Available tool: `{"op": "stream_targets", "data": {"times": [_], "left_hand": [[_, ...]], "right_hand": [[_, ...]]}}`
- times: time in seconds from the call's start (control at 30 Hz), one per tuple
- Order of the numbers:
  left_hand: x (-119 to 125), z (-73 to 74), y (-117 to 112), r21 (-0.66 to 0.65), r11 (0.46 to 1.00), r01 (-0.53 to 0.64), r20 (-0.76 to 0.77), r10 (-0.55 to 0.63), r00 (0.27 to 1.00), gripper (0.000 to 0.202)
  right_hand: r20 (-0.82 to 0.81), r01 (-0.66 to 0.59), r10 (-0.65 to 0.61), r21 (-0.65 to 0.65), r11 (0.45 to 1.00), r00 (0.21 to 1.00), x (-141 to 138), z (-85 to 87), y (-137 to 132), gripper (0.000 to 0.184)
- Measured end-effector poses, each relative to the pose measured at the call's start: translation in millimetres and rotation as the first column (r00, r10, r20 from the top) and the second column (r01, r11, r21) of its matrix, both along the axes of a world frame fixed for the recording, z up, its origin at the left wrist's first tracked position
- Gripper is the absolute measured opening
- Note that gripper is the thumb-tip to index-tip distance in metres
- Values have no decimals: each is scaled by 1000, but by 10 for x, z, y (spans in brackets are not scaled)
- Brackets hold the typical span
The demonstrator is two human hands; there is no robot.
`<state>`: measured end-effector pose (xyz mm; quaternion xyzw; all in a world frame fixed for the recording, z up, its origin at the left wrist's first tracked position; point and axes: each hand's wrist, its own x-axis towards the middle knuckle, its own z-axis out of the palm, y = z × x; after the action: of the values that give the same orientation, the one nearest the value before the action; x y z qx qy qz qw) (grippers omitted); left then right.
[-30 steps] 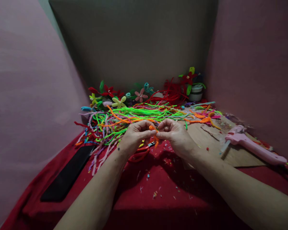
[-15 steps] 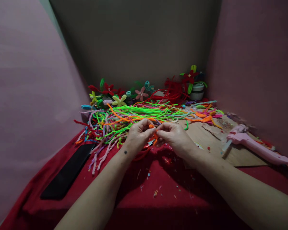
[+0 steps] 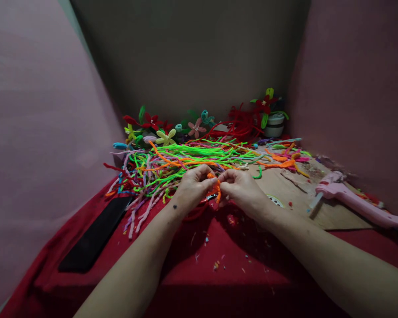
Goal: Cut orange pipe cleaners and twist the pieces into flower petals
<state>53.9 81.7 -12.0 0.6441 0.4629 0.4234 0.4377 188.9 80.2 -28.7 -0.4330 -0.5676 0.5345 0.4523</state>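
Note:
Both hands meet over the red cloth at mid-view, fingers pinched around a short orange pipe cleaner [image 3: 218,191] that looks bent or curled. My left hand [image 3: 196,183] is closed on its upper part. My right hand [image 3: 240,187] pinches it from the other side, and its fingertips partly cover it. A loose end of the pipe cleaner hangs down between the hands. Just below them lies a red-handled cutting tool [image 3: 196,213], its metal jaws showing under the fingers and the rest mostly hidden by my left hand.
Behind the hands spreads a pile of coloured pipe cleaners [image 3: 199,152]. Pipe-cleaner flowers [image 3: 166,138] and a small pot [image 3: 273,126] stand at the back. A black flat object [image 3: 96,234] lies left; a pink glue gun [image 3: 354,198] rests on cardboard [image 3: 292,207] at right.
More of the orange pipe cleaner now shows between the hands, its end hanging lower. My right fingers have shifted slightly to the right. The whole view has moved a little.

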Motion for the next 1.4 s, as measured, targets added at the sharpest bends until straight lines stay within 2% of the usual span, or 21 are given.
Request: {"op": "stream_targets", "data": {"times": [0.07,0.13,0.3,0.4,0.5,0.57,0.63,0.7,0.73,0.77,0.83,1.0,1.1,1.2,1.3,1.4], "left_hand": [[-13,36,-8,-36,999,33,40,-31,999,12],[-27,62,-7,-62,996,63,63,-59,996,13],[-47,55,10,-9,998,55,45,-55,997,16],[-18,-8,-15,180,982,-57,-96,75,993,13],[34,-83,-59,438,886,-150,-258,284,923,9],[57,-106,-69,492,852,-179,-279,349,894,8],[53,-96,-52,402,897,-185,-227,293,929,9],[20,-54,-20,197,973,-120,-147,150,978,15],[-4,-27,-5,96,993,-68,-103,77,992,19],[-30,0,7,17,1000,-21,-65,22,998,23],[-75,50,17,-62,997,35,-25,-37,999,30],[-95,97,0,-112,993,45,5,-44,999,27],[-60,76,-1,-90,996,0,-4,0,1000,23],[-25,27,1,76,995,-65,-87,72,994,17],[-7,-27,-8,262,960,-98,-189,150,971,13],[-9,-46,-14,326,939,-112,-208,187,960,13]], "right_hand": [[-44,-91,89,-43,995,995,29,18,10,7],[1,-148,148,-31,989,989,60,14,30,9],[29,-132,133,-27,991,991,77,-40,72,18],[52,-96,99,-53,994,994,52,-63,79,18],[80,-84,91,-91,992,993,32,-71,74,16],[82,-82,90,-106,991,993,28,-59,63,15],[80,-65,75,-120,991,994,29,-37,49,16],[64,-63,73,-142,988,995,34,-18,39,18],[50,-73,81,-148,986,995,36,-14,37,18],[34,-85,91,-147,985,995,38,-14,37,18],[4,-105,106,-132,986,994,42,-22,40,18],[12,-109,111,-125,986,994,48,-11,39,17],[51,-110,117,-127,986,992,46,25,29,20],[109,-85,97,-109,990,989,39,46,19,20],[205,-53,58,-30,998,977,36,39,16,21],[259,-48,34,50,998,965,37,26,13,21]]}}
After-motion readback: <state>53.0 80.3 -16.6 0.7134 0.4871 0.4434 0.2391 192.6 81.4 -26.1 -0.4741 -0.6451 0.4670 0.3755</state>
